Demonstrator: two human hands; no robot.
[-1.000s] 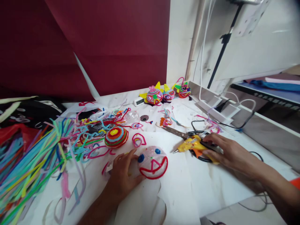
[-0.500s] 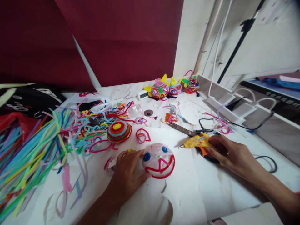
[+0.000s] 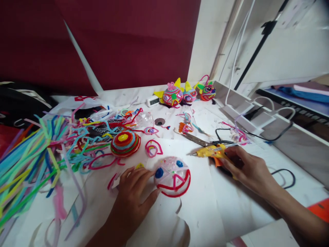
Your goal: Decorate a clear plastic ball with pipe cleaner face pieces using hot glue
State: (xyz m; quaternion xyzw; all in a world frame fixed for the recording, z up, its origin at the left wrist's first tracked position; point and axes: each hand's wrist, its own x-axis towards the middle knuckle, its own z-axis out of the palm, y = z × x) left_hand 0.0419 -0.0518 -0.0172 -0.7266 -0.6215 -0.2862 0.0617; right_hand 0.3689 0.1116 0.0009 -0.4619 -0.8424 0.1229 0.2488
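A clear half-dome (image 3: pixel 172 176) with blue eyes and a red pipe-cleaner mouth lies on the white paper-covered table (image 3: pixel 221 206). My left hand (image 3: pixel 133 197) rests beside it, fingers spread and touching its left side. My right hand (image 3: pixel 244 168) is wrapped round the handle of a yellow glue gun (image 3: pixel 212 151), lifted a little off the table, nozzle pointing left.
A striped dome (image 3: pixel 125 142) and a pink pipe-cleaner loop (image 3: pixel 153 148) lie behind. A heap of coloured pipe cleaners (image 3: pixel 33 157) fills the left. Scissors (image 3: pixel 195 139), several finished figures (image 3: pixel 186 93), a small clock (image 3: pixel 153 101) and a power strip (image 3: pixel 253 118) stand further back.
My right hand has closed round the glue gun and raised it slightly. The left hand stays by the dome. The view has shifted a little.
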